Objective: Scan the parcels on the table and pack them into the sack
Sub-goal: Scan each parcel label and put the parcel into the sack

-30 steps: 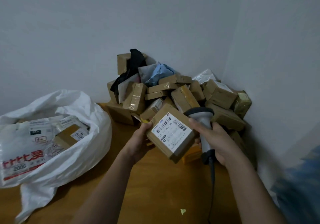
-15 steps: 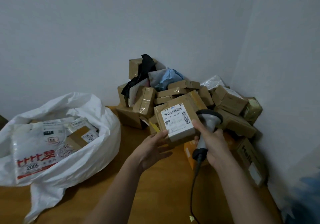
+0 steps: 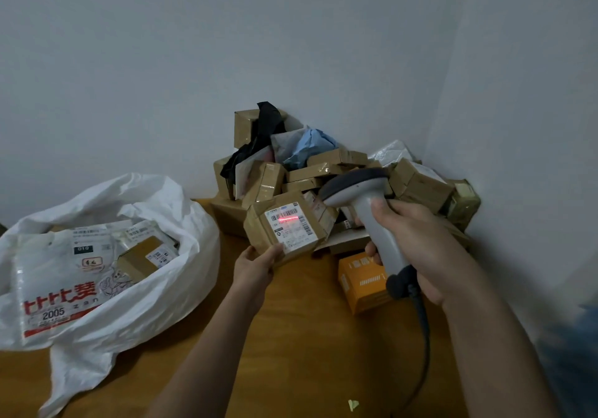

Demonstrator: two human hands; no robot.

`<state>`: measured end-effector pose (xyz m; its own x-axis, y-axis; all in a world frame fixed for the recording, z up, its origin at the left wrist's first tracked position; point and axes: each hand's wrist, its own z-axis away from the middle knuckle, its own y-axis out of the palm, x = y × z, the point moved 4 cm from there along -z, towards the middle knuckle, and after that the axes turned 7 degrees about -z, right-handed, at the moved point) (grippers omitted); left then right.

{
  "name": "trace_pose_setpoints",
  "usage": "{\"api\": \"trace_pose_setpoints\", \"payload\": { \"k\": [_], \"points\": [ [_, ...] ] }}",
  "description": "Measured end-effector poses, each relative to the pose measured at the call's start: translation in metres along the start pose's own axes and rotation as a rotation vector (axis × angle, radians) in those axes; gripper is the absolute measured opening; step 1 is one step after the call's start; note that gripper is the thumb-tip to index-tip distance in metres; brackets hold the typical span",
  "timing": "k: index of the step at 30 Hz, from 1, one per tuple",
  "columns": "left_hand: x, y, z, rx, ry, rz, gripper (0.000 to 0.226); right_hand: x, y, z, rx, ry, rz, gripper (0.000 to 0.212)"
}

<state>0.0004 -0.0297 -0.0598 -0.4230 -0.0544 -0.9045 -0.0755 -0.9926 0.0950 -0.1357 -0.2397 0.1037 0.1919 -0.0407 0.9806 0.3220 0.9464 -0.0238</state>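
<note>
Scan step under way. Left hand (image 3: 255, 267) grips box (image 3: 284, 225) by its lower left corner, fingers curled under, thumb on the label face; box held up off the surface (image 3: 291, 336), in front of the pile (image 3: 323, 172), label tilted toward camera. Right hand (image 3: 417, 246) wrapped round scanner (image 3: 365, 210) handle, fingers closed on it, head aimed at box. New since half a second ago: right hand off the box, scanner raised above and right of it, red line now across the barcode; before, both hands were on the box and no beam. Likely means a read is in progress, box next due for the sack (image 3: 106, 256), open at left with parcels already inside. Orange box (image 3: 362, 283) on the surface below scanner, untouched. Many parcels left.
</note>
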Motion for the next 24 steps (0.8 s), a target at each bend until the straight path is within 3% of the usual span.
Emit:
{"api": "trace_pose_setpoints", "payload": {
  "k": [18,24],
  "points": [
    [0.004,0.011,0.003,-0.035,-0.007,0.058,0.110,0.029,-0.012,0.025,0.077,-0.120,0.078,0.032],
    [-0.001,0.007,0.007,-0.028,0.006,0.053,0.150,0.026,0.002,0.014,0.099,-0.132,0.112,0.030]
  ]
}}
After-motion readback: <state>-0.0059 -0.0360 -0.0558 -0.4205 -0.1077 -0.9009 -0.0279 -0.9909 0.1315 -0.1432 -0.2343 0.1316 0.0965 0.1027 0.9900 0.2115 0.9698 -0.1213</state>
